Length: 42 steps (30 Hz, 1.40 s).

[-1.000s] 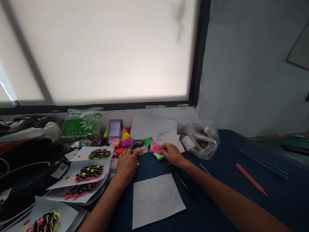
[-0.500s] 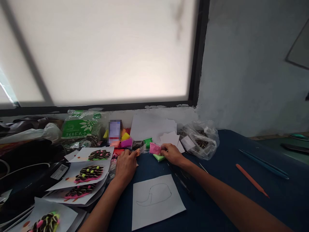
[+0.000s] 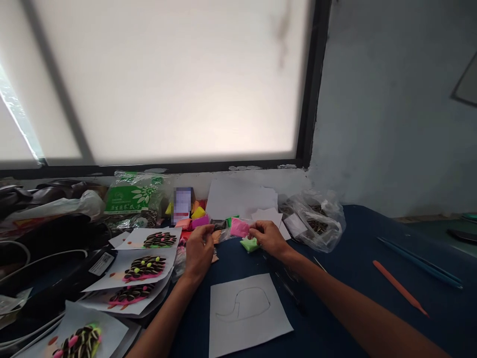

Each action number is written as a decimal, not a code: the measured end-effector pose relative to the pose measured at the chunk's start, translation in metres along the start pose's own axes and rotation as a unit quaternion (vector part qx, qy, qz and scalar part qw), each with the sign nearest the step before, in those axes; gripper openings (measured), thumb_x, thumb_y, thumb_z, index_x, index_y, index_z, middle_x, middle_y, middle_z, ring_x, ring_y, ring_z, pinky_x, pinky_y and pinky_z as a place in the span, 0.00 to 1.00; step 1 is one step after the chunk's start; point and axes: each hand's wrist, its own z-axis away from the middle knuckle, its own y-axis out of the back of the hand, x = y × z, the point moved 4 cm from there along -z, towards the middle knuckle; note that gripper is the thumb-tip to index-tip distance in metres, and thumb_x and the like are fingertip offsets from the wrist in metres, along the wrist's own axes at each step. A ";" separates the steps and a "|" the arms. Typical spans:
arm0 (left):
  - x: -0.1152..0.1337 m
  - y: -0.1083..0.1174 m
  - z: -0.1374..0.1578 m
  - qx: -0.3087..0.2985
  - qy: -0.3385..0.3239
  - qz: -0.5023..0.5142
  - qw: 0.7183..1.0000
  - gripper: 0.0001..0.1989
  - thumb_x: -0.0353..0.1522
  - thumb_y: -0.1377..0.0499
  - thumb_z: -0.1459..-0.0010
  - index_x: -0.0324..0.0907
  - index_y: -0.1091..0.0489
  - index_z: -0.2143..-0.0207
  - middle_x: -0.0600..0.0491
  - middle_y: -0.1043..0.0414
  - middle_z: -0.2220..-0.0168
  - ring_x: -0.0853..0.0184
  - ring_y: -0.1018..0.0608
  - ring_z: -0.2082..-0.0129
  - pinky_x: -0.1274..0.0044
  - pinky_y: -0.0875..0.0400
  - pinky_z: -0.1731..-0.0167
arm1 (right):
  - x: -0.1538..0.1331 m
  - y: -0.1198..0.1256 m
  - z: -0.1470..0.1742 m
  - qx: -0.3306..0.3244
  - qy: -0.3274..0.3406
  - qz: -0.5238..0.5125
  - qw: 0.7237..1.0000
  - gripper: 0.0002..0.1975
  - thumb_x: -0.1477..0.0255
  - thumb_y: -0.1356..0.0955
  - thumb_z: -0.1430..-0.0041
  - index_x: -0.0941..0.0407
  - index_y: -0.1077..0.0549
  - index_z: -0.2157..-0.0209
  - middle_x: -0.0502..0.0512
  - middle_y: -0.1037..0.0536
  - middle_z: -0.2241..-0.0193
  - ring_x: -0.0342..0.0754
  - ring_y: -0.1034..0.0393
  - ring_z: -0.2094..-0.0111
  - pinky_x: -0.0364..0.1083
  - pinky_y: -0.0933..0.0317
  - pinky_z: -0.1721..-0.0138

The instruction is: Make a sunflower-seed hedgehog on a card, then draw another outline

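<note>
My right hand (image 3: 270, 239) pinches the right edge of a small clear packet of pink clay (image 3: 239, 227). Below that packet, a light green clay packet (image 3: 250, 244) lies on the dark blue tabletop. My left hand (image 3: 199, 251) hovers over the left group of clay packets, fingers loosely bent and thumb apart, with nothing seen in it. Beside its fingertips is an orange packet (image 3: 216, 236). Nearer to me lies a white sheet with a pencil outline (image 3: 249, 318), a rounded shape with a curved point on its left.
At left, sheets bear hedgehog-like pictures of striped seeds and clay (image 3: 145, 268). Behind them stands a green seed bag (image 3: 130, 194). A clear bag of seeds (image 3: 316, 223) sits back right. An orange tool (image 3: 400, 288), blue tweezers (image 3: 421, 263) and a dark pen (image 3: 288, 288) lie rightward.
My left hand has lifted off the orange packet and its fingers have loosened. My right hand has raised the pink packet slightly, uncovering more of the green one. The view has shifted slightly.
</note>
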 end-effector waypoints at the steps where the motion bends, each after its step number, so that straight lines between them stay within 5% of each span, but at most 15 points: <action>1: 0.002 -0.004 0.000 -0.012 0.014 0.044 0.999 0.14 0.34 0.46 0.43 0.39 0.28 0.57 0.47 0.24 0.59 0.60 0.24 0.55 0.70 0.30 0.54 | -0.003 -0.003 0.001 -0.010 -0.001 -0.020 1.000 0.09 0.76 0.37 0.46 0.59 0.27 0.77 0.50 0.25 0.79 0.40 0.37 0.81 0.39 0.43 0.77; 5: 0.009 -0.021 0.005 -0.106 0.082 0.196 0.972 0.26 0.48 0.40 0.48 0.38 0.29 0.55 0.47 0.22 0.65 0.62 0.20 0.67 0.75 0.25 0.70 | -0.014 -0.012 0.007 -0.055 0.002 -0.083 0.995 0.08 0.74 0.35 0.47 0.59 0.28 0.78 0.49 0.25 0.78 0.38 0.37 0.81 0.38 0.41 0.78; 9: 0.007 -0.030 0.012 -0.166 0.149 0.284 0.933 0.22 0.46 0.34 0.51 0.36 0.26 0.63 0.49 0.23 0.72 0.67 0.22 0.78 0.80 0.28 0.82 | -0.017 -0.016 0.009 -0.077 -0.005 -0.111 0.991 0.12 0.69 0.34 0.45 0.59 0.28 0.78 0.48 0.27 0.81 0.37 0.38 0.83 0.37 0.43 0.81; 19: -0.004 -0.030 0.014 -0.164 0.207 0.373 0.889 0.13 0.35 0.30 0.53 0.35 0.26 0.69 0.52 0.24 0.74 0.74 0.25 0.80 0.83 0.25 0.78 | -0.008 -0.021 0.007 -0.101 -0.036 -0.106 0.989 0.09 0.70 0.36 0.43 0.59 0.30 0.75 0.47 0.30 0.80 0.38 0.36 0.83 0.35 0.49 0.86; 29: 0.000 -0.031 0.015 -0.164 0.206 0.394 0.881 0.16 0.35 0.27 0.59 0.35 0.26 0.71 0.54 0.26 0.76 0.72 0.25 0.79 0.81 0.24 0.80 | -0.006 -0.020 0.007 -0.091 -0.028 -0.098 0.991 0.10 0.69 0.37 0.43 0.57 0.33 0.77 0.44 0.36 0.84 0.40 0.37 0.83 0.37 0.49 0.85; 37: -0.001 -0.030 0.014 -0.154 0.222 0.398 0.877 0.11 0.32 0.29 0.54 0.35 0.26 0.71 0.52 0.24 0.75 0.73 0.24 0.80 0.82 0.24 0.80 | -0.005 -0.020 0.007 -0.091 -0.044 -0.113 0.988 0.08 0.71 0.38 0.45 0.58 0.31 0.73 0.47 0.29 0.78 0.39 0.35 0.83 0.37 0.49 0.86; 42: -0.001 -0.030 0.015 -0.156 0.223 0.401 0.875 0.12 0.32 0.29 0.55 0.35 0.25 0.71 0.52 0.25 0.74 0.72 0.24 0.79 0.82 0.24 0.80 | -0.007 -0.020 0.007 -0.085 -0.035 -0.114 0.989 0.10 0.71 0.37 0.44 0.57 0.32 0.77 0.44 0.34 0.86 0.39 0.39 0.85 0.37 0.50 0.84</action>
